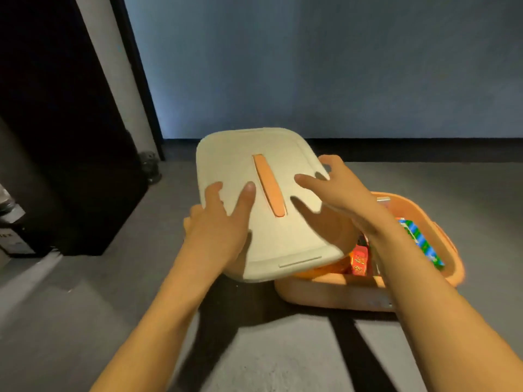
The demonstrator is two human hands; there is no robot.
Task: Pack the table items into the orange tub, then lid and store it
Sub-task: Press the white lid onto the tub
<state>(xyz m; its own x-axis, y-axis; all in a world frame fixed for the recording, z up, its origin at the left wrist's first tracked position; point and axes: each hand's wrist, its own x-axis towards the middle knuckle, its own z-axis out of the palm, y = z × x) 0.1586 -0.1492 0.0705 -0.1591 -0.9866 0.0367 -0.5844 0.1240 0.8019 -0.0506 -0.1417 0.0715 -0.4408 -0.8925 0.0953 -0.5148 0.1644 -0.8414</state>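
Where grey floor (pixel 85 306) met a bluish wall (pixel 311 66), beside a dark cabinet (pixel 56 137), left hand (pixel 220 222) and right hand (pixel 339 190) gripped the lid (pixel 271 244), tilted over the tub (pixel 325 295).

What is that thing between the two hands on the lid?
An orange handle strip lies between the left hand and the right hand, on top of the cream lid. The head view shows it.

The head-worn camera is looking forward and down at the floor (pixel 85 321), hanging close over the lid (pixel 283 244), its wide lens seemingly bowing the wall (pixel 311 66).
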